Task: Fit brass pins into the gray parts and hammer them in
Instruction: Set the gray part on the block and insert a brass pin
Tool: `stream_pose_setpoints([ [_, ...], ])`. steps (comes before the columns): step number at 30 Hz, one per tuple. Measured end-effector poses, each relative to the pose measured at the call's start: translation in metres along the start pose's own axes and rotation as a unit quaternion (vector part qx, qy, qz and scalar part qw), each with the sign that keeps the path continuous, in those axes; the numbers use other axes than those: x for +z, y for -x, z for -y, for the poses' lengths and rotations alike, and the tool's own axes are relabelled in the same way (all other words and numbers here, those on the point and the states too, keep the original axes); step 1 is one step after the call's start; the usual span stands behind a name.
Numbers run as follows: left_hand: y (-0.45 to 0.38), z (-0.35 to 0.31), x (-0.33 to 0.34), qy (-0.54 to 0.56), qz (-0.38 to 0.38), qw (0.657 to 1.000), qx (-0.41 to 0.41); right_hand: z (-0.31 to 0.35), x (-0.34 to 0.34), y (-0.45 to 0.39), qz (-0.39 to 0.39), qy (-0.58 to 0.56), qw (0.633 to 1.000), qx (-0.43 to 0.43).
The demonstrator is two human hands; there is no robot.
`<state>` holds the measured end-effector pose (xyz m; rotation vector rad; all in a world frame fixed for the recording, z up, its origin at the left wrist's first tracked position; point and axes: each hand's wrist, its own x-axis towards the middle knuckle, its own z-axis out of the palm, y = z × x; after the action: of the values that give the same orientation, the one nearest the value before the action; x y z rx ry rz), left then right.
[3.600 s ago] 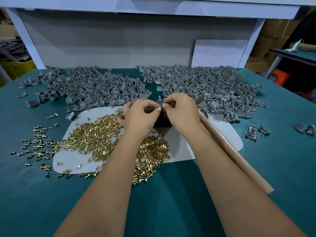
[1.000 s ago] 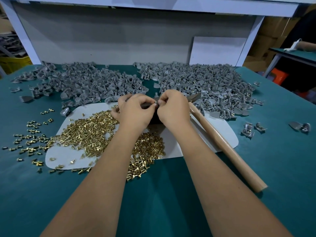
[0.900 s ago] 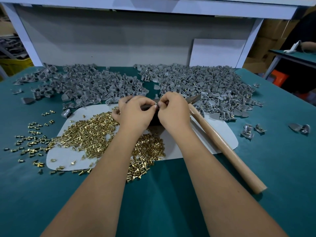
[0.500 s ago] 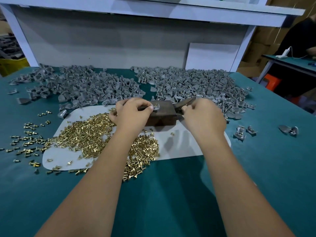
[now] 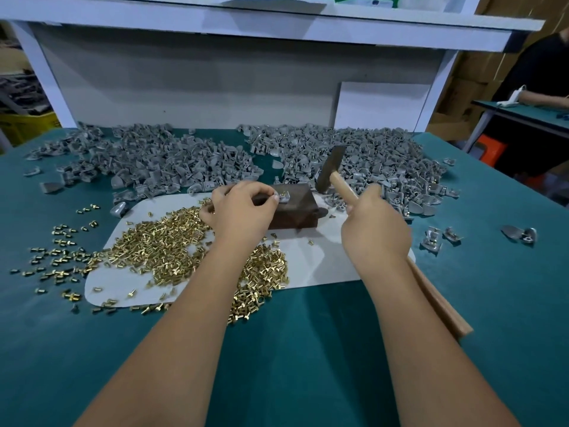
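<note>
Hammering step: left hand (image 5: 243, 208) pinches gray part (image 5: 284, 197) on block (image 5: 292, 211). Right hand (image 5: 374, 226) grips raised hammer (image 5: 331, 169). Next: strike squarely on pin, missing fingertips.

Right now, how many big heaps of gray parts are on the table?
2: the left heap behind the brass pins, and the right heap behind the hammer. Loose strays lie around both.

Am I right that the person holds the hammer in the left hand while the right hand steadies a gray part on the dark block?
Not quite: the hands are swapped. The head view shows the right hand gripping the hammer, raised beside the dark block, while the left hand steadies the gray part on top of it.
</note>
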<state>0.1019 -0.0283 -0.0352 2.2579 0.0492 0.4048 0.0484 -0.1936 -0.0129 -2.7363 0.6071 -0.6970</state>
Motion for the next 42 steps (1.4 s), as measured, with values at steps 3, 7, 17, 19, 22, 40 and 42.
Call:
stream_pose_setpoints([
  [3,0.001,-0.001,0.000,0.005,0.000,1.000,-0.001,0.001,-0.002,0.001,-0.040,-0.035,0.998,-0.032],
  [7,0.000,0.001,-0.004,0.047,0.024,0.999,-0.006,-0.001,0.002,-0.001,0.008,-0.078,0.997,-0.020],
  [17,0.000,-0.003,-0.004,0.012,-0.008,1.000,-0.018,0.008,-0.010,0.008,0.004,-0.170,0.983,-0.063],
  [19,0.000,-0.003,-0.003,0.007,-0.012,1.000,-0.020,0.011,-0.012,0.012,-0.004,-0.165,0.984,-0.074],
  [22,-0.001,-0.001,-0.002,0.010,-0.013,1.000,-0.016,0.013,-0.015,0.018,-0.046,-0.134,0.986,-0.089],
  [40,-0.001,0.000,-0.002,0.023,-0.011,1.000,-0.015,0.018,-0.018,0.025,-0.034,-0.072,0.992,-0.102],
  [42,0.001,0.000,-0.002,0.021,-0.012,1.000,-0.015,0.018,-0.019,0.025,-0.055,-0.059,0.992,-0.099],
])
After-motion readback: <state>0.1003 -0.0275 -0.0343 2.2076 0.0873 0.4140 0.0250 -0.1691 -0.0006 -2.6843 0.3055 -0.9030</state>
